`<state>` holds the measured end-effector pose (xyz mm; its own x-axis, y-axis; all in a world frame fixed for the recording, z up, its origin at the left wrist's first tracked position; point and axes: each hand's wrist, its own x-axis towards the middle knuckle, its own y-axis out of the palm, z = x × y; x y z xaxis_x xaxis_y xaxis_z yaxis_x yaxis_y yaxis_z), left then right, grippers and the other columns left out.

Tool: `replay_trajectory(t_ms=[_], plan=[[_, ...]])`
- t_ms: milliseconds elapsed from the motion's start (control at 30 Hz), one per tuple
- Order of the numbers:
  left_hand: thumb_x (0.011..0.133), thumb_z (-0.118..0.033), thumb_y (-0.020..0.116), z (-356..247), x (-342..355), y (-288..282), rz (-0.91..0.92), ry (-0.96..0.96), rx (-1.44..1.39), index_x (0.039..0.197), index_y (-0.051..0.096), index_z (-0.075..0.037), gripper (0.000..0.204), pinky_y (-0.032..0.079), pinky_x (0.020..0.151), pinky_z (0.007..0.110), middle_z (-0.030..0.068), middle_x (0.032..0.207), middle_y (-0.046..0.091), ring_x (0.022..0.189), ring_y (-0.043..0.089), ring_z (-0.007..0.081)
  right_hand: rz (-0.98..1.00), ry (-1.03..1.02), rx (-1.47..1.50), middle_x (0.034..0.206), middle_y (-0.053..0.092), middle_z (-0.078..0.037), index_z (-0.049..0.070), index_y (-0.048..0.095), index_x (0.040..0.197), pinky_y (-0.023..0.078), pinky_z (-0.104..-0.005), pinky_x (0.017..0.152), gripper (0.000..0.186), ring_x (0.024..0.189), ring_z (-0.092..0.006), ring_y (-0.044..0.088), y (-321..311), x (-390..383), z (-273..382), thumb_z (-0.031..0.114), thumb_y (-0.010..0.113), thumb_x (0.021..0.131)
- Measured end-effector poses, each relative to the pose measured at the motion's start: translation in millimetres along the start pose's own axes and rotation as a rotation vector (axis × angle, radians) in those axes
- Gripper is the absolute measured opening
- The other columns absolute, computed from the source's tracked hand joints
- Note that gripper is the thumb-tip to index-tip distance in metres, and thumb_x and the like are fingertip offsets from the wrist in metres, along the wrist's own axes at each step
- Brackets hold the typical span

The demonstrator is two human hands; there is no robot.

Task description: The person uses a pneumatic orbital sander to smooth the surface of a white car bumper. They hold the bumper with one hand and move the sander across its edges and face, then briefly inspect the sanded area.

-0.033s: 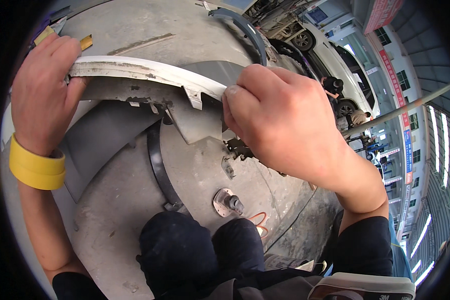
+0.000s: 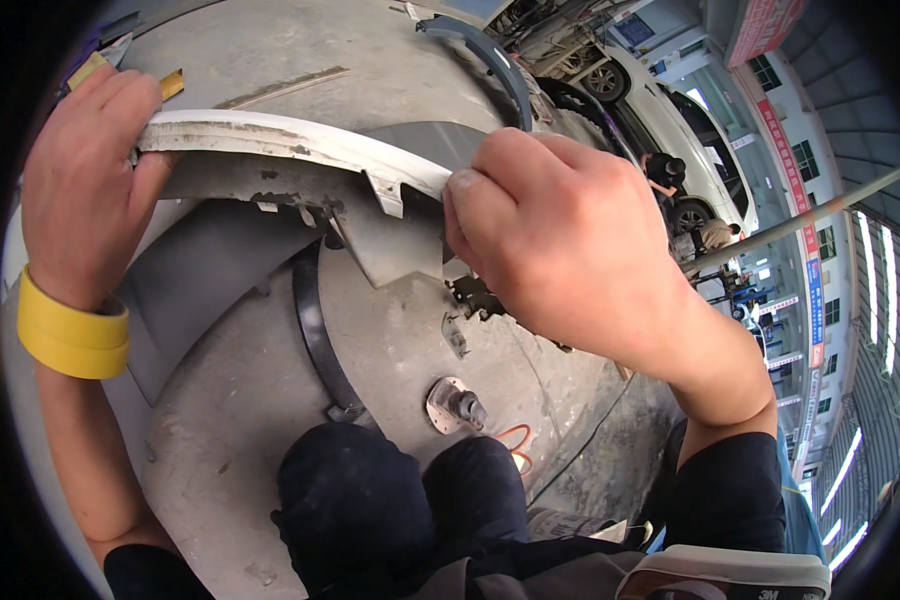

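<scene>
A curved white-edged car trim piece (image 2: 300,140), scuffed along its edge and with small mounting tabs, is raised in front of me. My left hand (image 2: 90,180) has its fingers curled over the piece's left end. At the other end my right hand (image 2: 560,230) is closed in a fist-like grip on the edge, its fingertips mostly hidden. Around my left wrist sits a yellow roll of tape (image 2: 73,325). A grey panel (image 2: 210,260) lies behind and below the trim, partly covered by it.
A round sander-like tool with a holed disc (image 2: 454,405) rests on the floor before my knees, near an orange hose (image 2: 516,440). A black curved strip (image 2: 315,330) lies left of it. Farther right stand a white car (image 2: 700,140) and two crouching people (image 2: 665,172). A respirator (image 2: 725,575) shows below.
</scene>
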<state>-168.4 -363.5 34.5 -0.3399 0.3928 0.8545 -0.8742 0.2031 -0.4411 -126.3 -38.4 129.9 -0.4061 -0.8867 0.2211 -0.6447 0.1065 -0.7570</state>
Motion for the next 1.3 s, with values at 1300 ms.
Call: replay_trajectory(t_ms=[1300], plan=[[0.081, -0.010, 0.072, -1.6, 1.0, -0.2, 0.063, -0.006, 0.040, 0.101, 0.061, -0.001, 0.025, 0.048, 0.109, 0.047, 0.0172, 0.097, 0.065, 0.102, 0.063, 0.0405, -0.131, -0.112, 0.257, 0.087, 0.065, -0.008, 0.003, 0.070, 0.096, 0.054, -0.0331, 0.058, 0.023, 0.070, -0.0225, 0.067, 11.0, 7.3, -33.9, 0.000, 0.081, 0.076]])
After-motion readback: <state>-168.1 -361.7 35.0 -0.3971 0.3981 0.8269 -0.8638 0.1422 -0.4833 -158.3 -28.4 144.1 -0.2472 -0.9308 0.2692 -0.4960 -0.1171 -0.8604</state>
